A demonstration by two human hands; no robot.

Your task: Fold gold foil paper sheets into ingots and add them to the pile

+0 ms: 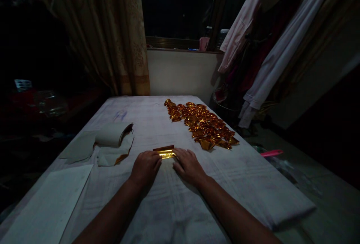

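Observation:
A small strip of folded gold foil paper (pixel 167 153) lies on the white-covered table in front of me, its shiny side up. My left hand (pixel 145 166) grips the left end with fingers and thumb drawn together. At the other end, my right hand (pixel 189 166) presses the foil with its fingertips, the thumb bent underneath toward the table. Beyond and to the right is a spread of folded gold foil pieces (pixel 206 124), several layers in places. On the left sits a stack of foil sheets (pixel 112 135), pale backs up and partly curled over.
A flat white sheet (pixel 53 199) covers the table's near left. Clothes (pixel 267 60) hang at the right, past the table edge. A curtain (pixel 126 34) hangs at the back left, and a pink cup (pixel 204 44) stands on the window sill. The room is dim.

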